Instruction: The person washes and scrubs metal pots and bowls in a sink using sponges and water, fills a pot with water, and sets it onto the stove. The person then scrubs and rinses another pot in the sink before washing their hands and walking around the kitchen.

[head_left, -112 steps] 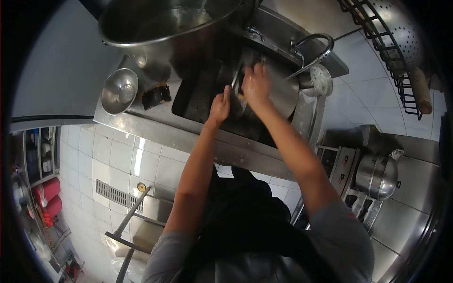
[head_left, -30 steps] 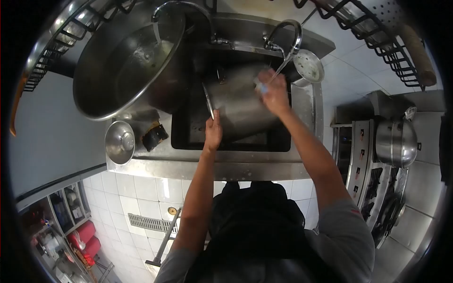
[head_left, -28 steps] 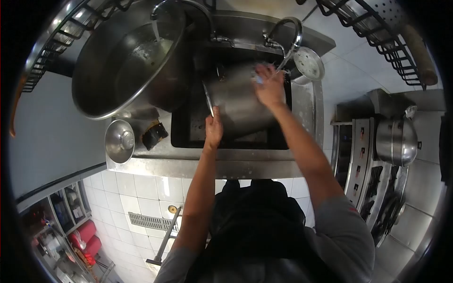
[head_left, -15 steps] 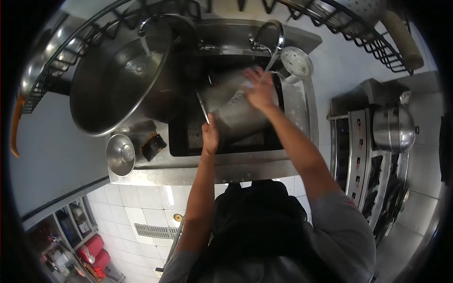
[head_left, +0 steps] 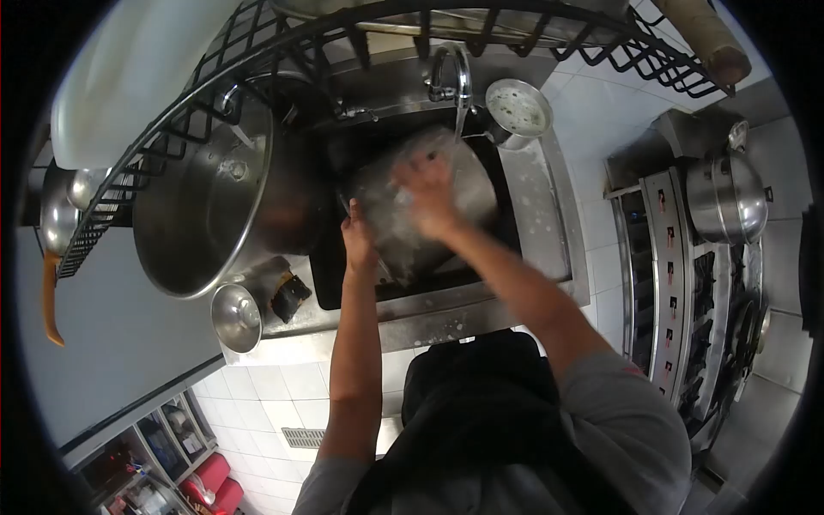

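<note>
A wide silvery metal vessel (head_left: 475, 184), apparently a pot, is tilted in the dark sink (head_left: 330, 292) with its wet outside turned up. My left hand (head_left: 358, 240) is closed on its left rim, the thumb pointing up along the edge. Over the metal surface, my right hand (head_left: 429, 193) is spread flat and blurred by motion; nothing shows in it. Water runs from the right tap (head_left: 462, 77) onto the vessel's far side. Its inside is hidden from me.
Left of the sink leans a large deep pot (head_left: 184, 232) under another running tap. A small steel bowl (head_left: 236, 318) and a dark-and-yellow sponge (head_left: 290, 296) lie in front. A sudsy metal pot (head_left: 518, 112) stands back right. The wire rack (head_left: 378, 13) overhangs; a stove (head_left: 665, 283) is at right.
My right hand has swept left across the metal vessel. The vessel has turned in the sink, with my left hand still on its rim. The head view has shifted.
</note>
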`<state>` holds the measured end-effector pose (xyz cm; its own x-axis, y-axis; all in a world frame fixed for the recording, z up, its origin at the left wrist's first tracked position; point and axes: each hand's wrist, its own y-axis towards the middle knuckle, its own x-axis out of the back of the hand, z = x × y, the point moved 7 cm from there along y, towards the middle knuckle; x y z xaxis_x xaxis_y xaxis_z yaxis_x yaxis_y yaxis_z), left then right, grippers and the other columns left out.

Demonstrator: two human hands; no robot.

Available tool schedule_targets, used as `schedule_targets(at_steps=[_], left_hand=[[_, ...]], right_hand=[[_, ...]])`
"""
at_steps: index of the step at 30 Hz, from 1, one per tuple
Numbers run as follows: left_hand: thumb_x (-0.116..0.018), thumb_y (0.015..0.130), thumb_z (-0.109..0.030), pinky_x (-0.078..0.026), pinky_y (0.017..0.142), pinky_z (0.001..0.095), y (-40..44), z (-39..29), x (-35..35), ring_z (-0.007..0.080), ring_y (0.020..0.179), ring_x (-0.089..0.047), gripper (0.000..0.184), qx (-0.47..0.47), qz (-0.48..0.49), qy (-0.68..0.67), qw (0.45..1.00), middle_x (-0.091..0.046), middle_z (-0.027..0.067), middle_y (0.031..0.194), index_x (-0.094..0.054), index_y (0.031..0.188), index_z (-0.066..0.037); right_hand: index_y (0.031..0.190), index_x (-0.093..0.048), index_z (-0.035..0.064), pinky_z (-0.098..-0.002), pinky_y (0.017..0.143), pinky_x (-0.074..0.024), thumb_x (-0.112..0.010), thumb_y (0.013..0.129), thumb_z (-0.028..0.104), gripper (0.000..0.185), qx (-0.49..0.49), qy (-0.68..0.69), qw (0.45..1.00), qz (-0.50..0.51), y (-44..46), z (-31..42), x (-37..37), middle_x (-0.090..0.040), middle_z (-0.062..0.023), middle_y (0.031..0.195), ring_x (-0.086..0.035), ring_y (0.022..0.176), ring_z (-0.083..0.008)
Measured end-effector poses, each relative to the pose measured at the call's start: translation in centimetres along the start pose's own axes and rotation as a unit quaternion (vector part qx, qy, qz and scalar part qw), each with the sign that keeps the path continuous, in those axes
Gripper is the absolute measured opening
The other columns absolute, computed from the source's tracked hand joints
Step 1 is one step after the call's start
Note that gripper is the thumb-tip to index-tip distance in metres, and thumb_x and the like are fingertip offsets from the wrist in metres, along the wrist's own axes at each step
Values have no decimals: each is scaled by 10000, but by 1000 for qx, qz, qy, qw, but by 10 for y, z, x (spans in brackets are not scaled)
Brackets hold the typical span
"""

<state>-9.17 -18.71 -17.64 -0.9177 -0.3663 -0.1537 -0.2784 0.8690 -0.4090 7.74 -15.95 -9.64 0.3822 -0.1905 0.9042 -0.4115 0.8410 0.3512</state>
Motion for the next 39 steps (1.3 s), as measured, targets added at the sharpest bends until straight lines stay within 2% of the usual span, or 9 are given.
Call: schedule_targets(at_steps=[6, 9, 15, 23, 25, 32, 34, 38, 39], left_hand=[[-526, 932, -466, -438, 704, 279, 20, 9, 10, 135, 773, -507, 491, 9, 8, 4, 1000, -587, 33, 869, -603, 1000, 15], [-516, 924, -511, -392, 694, 261, 14, 6, 11, 123, 746, -427, 556, 1, -36, 74, 997, -465, 19, 799, -560, 932, 43], [-423, 963, -514, -394, 629, 242, -6, -26, -11, 91, 696, -426, 537, -32, 12, -36, 999, -494, -13, 751, -585, 901, -5], [-377, 965, -548, -154, 433, 275, 0, -23, 1, 47, 496, -223, 552, -180, 0, 34, 983, -253, -83, 526, -302, 567, -171], [-400, 968, -518, -200, 445, 273, 9, -15, 4, 56, 514, -261, 556, -107, -46, 5, 993, -300, -71, 542, -350, 568, -135], [-409, 967, -508, -354, 522, 320, 11, -7, 5, 116, 596, -402, 590, -78, -50, -28, 995, -457, 2, 629, -526, 712, 12], [-443, 960, -478, -469, 727, 362, 8, -19, 13, 269, 814, -612, 572, -138, -121, 102, 978, -650, 171, 902, -592, 1000, 73], [-457, 957, -261, -442, 809, 454, -12, -45, 7, 445, 986, -552, 313, -115, -172, 311, 927, -575, 302, 1045, -565, 1001, 29], [-473, 927, -184, -435, 804, 477, -24, -56, 4, 442, 963, -543, 240, -291, -219, 305, 880, -568, 279, 1035, -540, 1019, 27]], right_hand=[[1285, -528, 112, -503, 1104, -190, -617, 812, 222, 494, -27, 262, 964, 27, -69, -58, -2, -413, -31, 1426, -313, 1339, -309], [1246, -564, 104, -506, 1105, -190, -565, 873, 289, 417, -76, -22, 997, -19, -6, -97, 28, -454, -23, 1395, -324, 1337, -269], [1285, -535, 158, -524, 1128, -168, -640, 769, 191, 527, 58, 129, 989, 30, -8, 64, 3, -403, -31, 1431, -286, 1361, -304], [1286, -536, 149, -487, 1126, -198, -636, 770, 210, 529, -82, 99, 992, 7, 19, -126, -39, -443, -29, 1402, -315, 1343, -288], [1287, -535, 151, -499, 1126, -189, -647, 765, 193, 536, -40, 60, 996, 45, 49, -55, -33, -443, -26, 1403, -301, 1352, -291], [1322, -501, 106, -516, 1126, -176, -673, 730, 114, 617, 104, 125, 984, 79, -39, 43, 22, -404, -43, 1430, -303, 1352, -311], [1315, -507, 75, -473, 1124, -197, -644, 776, 167, 564, 18, 100, 993, 53, -47, -48, 6, -399, -57, 1440, -308, 1348, -329], [1388, -406, 87, -504, 1128, -164, -573, 824, 192, 598, -141, -36, 988, 57, 7, -110, 12, -383, -95, 1447, -266, 1374, -343], [1396, -386, 90, -521, 1127, -147, -560, 821, 188, 609, -173, -87, 978, 75, 12, -102, 0, -384, -95, 1446, -269, 1372, -342]])
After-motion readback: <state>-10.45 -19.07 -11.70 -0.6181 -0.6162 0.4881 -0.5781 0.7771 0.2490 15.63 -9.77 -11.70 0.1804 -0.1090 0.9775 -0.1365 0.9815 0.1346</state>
